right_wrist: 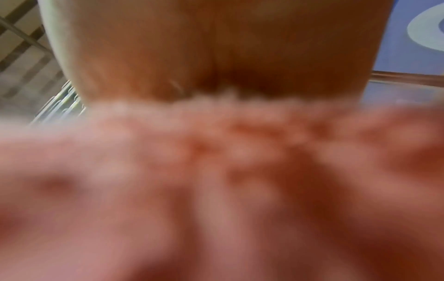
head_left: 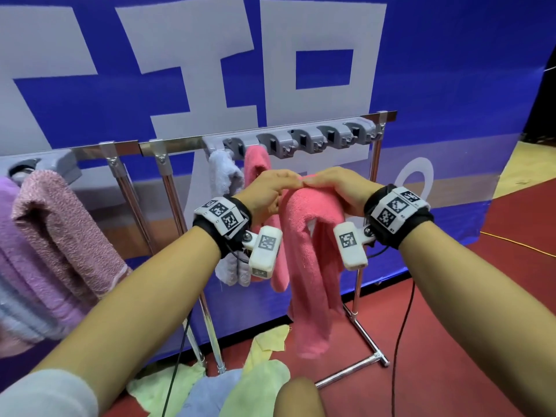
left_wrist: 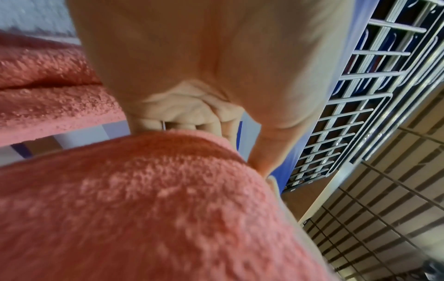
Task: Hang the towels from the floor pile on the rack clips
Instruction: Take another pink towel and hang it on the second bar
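**Pink towel being readied below the clip rail; risks and markings**

At 9 o'clock in the head view, a mauve towel [head_left: 63, 224] is hanging from a grey clip [head_left: 45, 168]; no fault is showing there.

Moving right, the left hand [head_left: 264, 191] is clenching the bunched top fold of the pink towel [head_left: 310, 251], fingers curled into the cloth as the left wrist view confirms. The right hand [head_left: 340, 188] is lying over the same fold, fingers bent down round it; its grip on the towel appears firm, though the right wrist view is too blurred to verify. The towel is being held in the air in front of the rack [head_left: 301, 127], below the row of grey clips [head_left: 307, 141], and is trailing towards the floor.

Judged risks: the fold is thick, so a clip may be failing to close on it and the towel could slip out; the long tail could be snagging the hung pink towel [head_left: 255, 161] or the lilac towel [head_left: 222, 173] beside it and dragging them free.

At 6 o'clock, the floor pile [head_left: 240, 383] is waiting.

Markings: the banner [head_left: 451, 70] is carrying large white shapes, not readable. The wristbands are bearing square coded tags; their small print is illegible.
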Demonstrator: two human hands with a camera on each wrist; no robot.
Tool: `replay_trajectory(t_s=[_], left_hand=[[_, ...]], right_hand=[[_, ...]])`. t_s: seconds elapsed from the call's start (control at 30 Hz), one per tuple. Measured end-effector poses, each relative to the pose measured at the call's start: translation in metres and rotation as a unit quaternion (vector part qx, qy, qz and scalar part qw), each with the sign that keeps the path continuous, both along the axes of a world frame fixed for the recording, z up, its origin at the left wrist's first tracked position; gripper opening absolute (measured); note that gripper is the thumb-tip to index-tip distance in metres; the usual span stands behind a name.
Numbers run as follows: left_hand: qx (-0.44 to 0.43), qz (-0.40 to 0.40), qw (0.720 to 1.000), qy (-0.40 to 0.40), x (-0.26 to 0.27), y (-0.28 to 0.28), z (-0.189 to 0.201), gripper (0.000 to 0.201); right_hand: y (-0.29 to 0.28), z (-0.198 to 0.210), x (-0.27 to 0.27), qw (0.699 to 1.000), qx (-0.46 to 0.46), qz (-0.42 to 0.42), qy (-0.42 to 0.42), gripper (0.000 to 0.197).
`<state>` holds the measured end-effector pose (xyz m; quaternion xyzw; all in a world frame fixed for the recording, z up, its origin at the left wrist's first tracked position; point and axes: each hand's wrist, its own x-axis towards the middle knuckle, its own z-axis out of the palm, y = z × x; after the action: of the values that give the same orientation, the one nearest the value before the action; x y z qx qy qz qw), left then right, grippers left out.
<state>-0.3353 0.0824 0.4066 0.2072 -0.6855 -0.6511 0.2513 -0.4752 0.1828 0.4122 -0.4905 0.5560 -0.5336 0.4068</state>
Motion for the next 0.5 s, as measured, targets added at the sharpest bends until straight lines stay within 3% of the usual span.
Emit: replay_trajectory(t_s=[0.13,0.2,0.37,0.43,0.5], left_hand=[[-0.060,0.042,0.997,0.009,-0.019,-0.004,-0.002,0.017],[-0.132,0.081,0.987,0.037,-0.025,-0.007,-0.002,0.025],[-0.360,0.202,0.904,0.111,-0.023,-0.012,0.009,0.024],[-0.415,0.231,0.873,0.114,-0.021,-0.013,0.019,0.018],[-0.462,0.235,0.850,0.094,-0.018,-0.016,0.025,0.024]], right_hand=[[-0.008,0.008,-0.018,0.998,0.011,-0.040,-0.040,0.017],[-0.010,0.013,-0.028,0.995,0.027,-0.070,-0.071,0.021],[-0.023,0.030,-0.044,0.991,0.023,-0.105,-0.076,0.019],[-0.032,0.037,-0.046,0.992,0.012,-0.108,-0.069,0.018],[-0.042,0.044,-0.045,0.993,0.009,-0.108,-0.051,0.015]])
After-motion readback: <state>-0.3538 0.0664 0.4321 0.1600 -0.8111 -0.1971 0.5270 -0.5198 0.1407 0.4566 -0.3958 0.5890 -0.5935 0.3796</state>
